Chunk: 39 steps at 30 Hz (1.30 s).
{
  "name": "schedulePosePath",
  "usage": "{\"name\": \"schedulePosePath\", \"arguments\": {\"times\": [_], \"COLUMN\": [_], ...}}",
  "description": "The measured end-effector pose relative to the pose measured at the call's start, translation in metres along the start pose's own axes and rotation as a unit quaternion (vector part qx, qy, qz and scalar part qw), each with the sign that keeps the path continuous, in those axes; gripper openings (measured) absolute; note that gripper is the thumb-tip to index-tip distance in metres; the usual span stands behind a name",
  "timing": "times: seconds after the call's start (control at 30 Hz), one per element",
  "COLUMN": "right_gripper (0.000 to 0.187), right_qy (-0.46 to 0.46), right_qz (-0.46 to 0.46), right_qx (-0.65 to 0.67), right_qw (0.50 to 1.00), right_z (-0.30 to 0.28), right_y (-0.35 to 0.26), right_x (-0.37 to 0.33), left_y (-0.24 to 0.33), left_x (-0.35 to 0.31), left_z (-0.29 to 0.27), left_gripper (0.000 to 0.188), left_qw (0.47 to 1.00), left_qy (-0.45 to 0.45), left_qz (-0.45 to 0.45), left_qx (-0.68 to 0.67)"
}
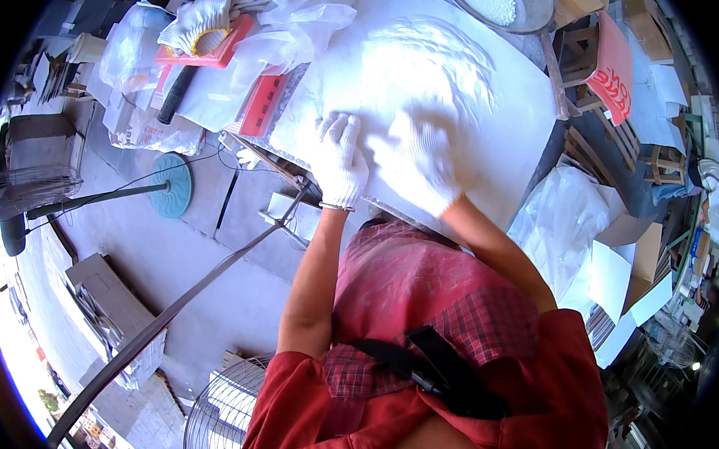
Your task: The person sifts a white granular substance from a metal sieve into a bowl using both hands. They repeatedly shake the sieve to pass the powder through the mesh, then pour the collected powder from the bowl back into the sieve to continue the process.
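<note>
White powder (441, 62) is spread over a white sheet (505, 155) on the bench (397, 211). Patch lies straight ahead of both hands, far side of the sheet, ridged in curved streaks; long axis roughly left to right, bending down on the right. Right hand (421, 159) is nearer, just below the patch; left hand (340, 160) is off to its lower left.

Hands gloved, apart, a small gap between. Left: palm down, flat on the sheet near its left part, fingers loosely spread, pointing away from the body, nothing gripped. Right: back of hand up, forearm angled in from lower right, fingers toward the left; blur and glare, can't make out if it pinches anything.

Around: bowl (539, 21) of white granules at the far right corner, red strip (262, 105) left of the sheet, spare glove (192, 30) beyond that.
</note>
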State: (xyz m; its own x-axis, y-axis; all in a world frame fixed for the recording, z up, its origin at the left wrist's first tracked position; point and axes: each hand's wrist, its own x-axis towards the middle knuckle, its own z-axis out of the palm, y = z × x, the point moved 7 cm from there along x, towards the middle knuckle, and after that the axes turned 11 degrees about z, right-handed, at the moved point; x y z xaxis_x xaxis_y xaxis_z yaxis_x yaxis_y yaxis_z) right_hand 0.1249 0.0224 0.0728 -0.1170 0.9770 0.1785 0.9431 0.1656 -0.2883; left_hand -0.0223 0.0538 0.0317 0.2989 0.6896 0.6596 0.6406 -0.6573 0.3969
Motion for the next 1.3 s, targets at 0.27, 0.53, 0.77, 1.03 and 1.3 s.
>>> {"name": "schedulePosePath", "arguments": {"times": [0.27,0.53,0.77,1.03,1.3], "right_gripper": [0.041,0.046,0.049,0.048,0.049], "right_qy": [0.024,0.043,0.078,-0.069,0.098], "right_qz": [0.058,0.029,-0.132,0.030,-0.024], "right_qx": [0.011,-0.007,0.047,0.097,-0.057], "right_qw": [0.998,0.999,0.987,0.992,0.993], "right_z": [0.010,0.001,-0.002,-0.022,-0.010], "right_y": [0.038,0.033,0.073,0.090,0.112], "right_x": [0.072,0.041,0.065,-0.006,0.042], "left_y": [-0.002,0.001,0.005,0.005,0.002], "left_x": [0.000,-0.003,0.010,0.000,0.004], "left_z": [0.000,-0.001,-0.006,-0.004,0.000], "left_gripper": [0.051,0.047,0.047,0.047,0.042], "left_qw": [0.999,0.999,0.997,0.999,0.999], "left_qy": [0.036,0.035,0.056,0.032,0.022], "left_qz": [0.028,0.017,0.042,0.022,0.026], "left_qx": [-0.024,-0.005,-0.019,-0.006,-0.008]}}
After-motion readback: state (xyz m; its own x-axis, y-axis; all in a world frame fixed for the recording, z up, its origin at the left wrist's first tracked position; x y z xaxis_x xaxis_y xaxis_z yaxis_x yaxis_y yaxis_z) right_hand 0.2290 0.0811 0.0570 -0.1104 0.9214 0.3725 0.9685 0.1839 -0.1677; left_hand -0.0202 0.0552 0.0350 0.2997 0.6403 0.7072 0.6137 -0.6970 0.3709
